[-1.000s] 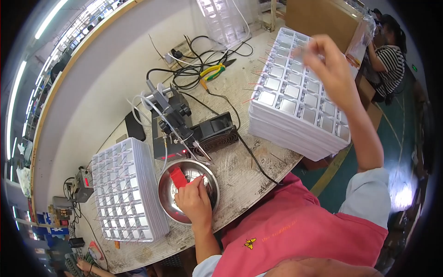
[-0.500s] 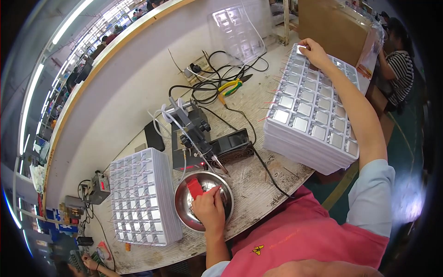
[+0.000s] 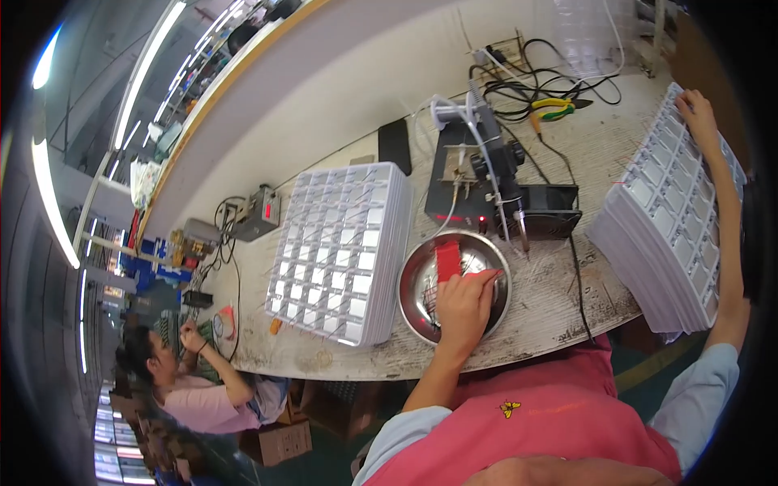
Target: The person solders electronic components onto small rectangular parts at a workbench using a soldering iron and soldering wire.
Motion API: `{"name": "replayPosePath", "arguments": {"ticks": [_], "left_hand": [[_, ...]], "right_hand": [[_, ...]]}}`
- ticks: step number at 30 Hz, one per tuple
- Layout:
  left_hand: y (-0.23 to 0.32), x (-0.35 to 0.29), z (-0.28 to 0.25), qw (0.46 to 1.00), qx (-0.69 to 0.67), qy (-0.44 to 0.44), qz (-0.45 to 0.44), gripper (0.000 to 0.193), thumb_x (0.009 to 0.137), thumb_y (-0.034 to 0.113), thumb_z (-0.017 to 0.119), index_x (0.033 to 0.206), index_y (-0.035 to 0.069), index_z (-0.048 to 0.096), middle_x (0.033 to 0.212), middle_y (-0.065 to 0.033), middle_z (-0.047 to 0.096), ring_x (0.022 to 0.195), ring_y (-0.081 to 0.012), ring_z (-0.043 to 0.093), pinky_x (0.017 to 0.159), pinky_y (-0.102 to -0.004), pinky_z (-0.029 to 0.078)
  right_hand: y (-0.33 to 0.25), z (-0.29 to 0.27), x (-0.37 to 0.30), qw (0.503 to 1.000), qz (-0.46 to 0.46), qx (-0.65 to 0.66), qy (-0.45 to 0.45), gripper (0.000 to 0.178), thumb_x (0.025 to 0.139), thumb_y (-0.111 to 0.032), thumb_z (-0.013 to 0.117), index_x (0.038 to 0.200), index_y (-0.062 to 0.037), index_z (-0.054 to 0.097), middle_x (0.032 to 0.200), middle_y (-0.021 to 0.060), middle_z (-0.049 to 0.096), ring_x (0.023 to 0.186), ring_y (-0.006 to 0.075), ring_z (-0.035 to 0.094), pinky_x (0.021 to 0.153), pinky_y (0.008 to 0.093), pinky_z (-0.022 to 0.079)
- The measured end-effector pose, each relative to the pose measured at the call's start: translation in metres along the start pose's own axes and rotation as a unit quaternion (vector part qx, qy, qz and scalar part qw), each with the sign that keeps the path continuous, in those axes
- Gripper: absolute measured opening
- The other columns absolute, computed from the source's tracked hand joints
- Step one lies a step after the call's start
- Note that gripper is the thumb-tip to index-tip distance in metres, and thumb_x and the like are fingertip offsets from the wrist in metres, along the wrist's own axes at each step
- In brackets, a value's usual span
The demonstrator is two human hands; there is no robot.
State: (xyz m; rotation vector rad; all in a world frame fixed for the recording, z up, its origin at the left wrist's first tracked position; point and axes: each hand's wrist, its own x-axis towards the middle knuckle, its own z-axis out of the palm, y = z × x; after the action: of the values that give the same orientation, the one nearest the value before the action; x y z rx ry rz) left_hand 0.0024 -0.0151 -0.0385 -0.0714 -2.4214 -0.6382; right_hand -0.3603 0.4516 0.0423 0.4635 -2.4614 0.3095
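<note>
My left hand (image 3: 463, 312) is closed over a shiny round steel bowl (image 3: 414, 314), fingers bent together. A flat red piece (image 3: 447, 261) sticks out from its fingers into the bowl; its kind is unclear. Thin dark bits (image 3: 472, 261) lie in the bowl. At the far right, my right hand (image 3: 698, 113) rests with curled fingers at the far edge of a stack of white plastic trays (image 3: 620, 251). Square silver parts (image 3: 649, 204) fill the top tray's pockets. Whatever the right fingertips pinch is too small to make out.
Left of the bowl stands another tray stack (image 3: 381, 267) with silver parts and thin leads. Behind the bowl are a soldering stand (image 3: 496, 154), a black fan (image 3: 551, 209), cables and yellow-green pliers (image 3: 555, 109). A co-worker (image 3: 207, 381) sits at the left.
The view has swung right-to-left, so bench things sit further right and a co-worker shows at left. My left hand stays at the bowl with the red piece; my right stays at the tray's far edge.
</note>
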Motion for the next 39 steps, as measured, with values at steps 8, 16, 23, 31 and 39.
{"name": "replayPosePath", "arguments": {"ticks": [8,16,23,31,39], "left_hand": [[-0.005,-0.002,-0.002,1.0,-0.004,0.009,-0.005,0.013,0.083,0.011,0.069,0.095,0.01,0.068,0.078,-0.0018,0.062,0.069,-0.0204,0.054,0.064,-0.0353,0.037],[-0.002,-0.002,-0.002,1.0,-0.013,0.001,-0.01,0.013,0.083,0.013,0.069,0.096,0.01,0.068,0.082,-0.0018,0.065,0.071,-0.0208,0.055,0.067,-0.0354,0.04],[-0.001,-0.002,-0.005,1.0,-0.007,-0.003,-0.019,0.013,0.085,0.013,0.067,0.097,0.011,0.069,0.084,-0.0009,0.066,0.073,-0.0203,0.057,0.067,-0.0353,0.04],[0.003,-0.003,-0.005,1.0,-0.012,-0.004,-0.02,0.013,0.084,0.012,0.067,0.097,0.011,0.069,0.085,-0.0012,0.066,0.073,-0.0204,0.056,0.068,-0.0352,0.04],[0.0,-0.001,-0.005,1.0,-0.016,-0.005,0.001,0.014,0.082,0.01,0.068,0.096,0.011,0.069,0.081,-0.0027,0.065,0.069,-0.022,0.055,0.065,-0.0367,0.038]], "right_hand": [[0.005,0.007,0.011,0.999,-0.025,-0.02,-0.034,0.026,0.094,-0.023,0.054,0.096,0.0013,0.062,0.092,0.0158,0.06,0.087,0.0341,0.058,0.08,0.0392,0.044],[0.069,0.037,0.02,0.994,0.008,-0.108,0.003,0.024,0.096,-0.017,0.049,0.107,0.0009,0.061,0.102,0.0196,0.059,0.098,0.0377,0.057,0.087,0.0411,0.045],[0.04,0.028,0.036,0.982,-0.017,-0.187,-0.002,0.018,0.089,-0.011,0.054,0.102,-0.0008,0.059,0.098,0.0209,0.06,0.092,0.0395,0.059,0.084,0.0444,0.047],[0.043,0.03,0.039,0.959,-0.026,-0.274,-0.068,0.01,0.074,-0.005,0.064,0.083,-0.001,0.063,0.085,0.0194,0.064,0.087,0.0377,0.062,0.079,0.0434,0.052],[0.003,-0.018,0.023,0.99,0.079,-0.106,0.053,0.017,0.091,-0.015,0.053,0.104,-0.0037,0.054,0.088,0.0199,0.066,0.081,0.0379,0.065,0.069,0.0436,0.05]]}}
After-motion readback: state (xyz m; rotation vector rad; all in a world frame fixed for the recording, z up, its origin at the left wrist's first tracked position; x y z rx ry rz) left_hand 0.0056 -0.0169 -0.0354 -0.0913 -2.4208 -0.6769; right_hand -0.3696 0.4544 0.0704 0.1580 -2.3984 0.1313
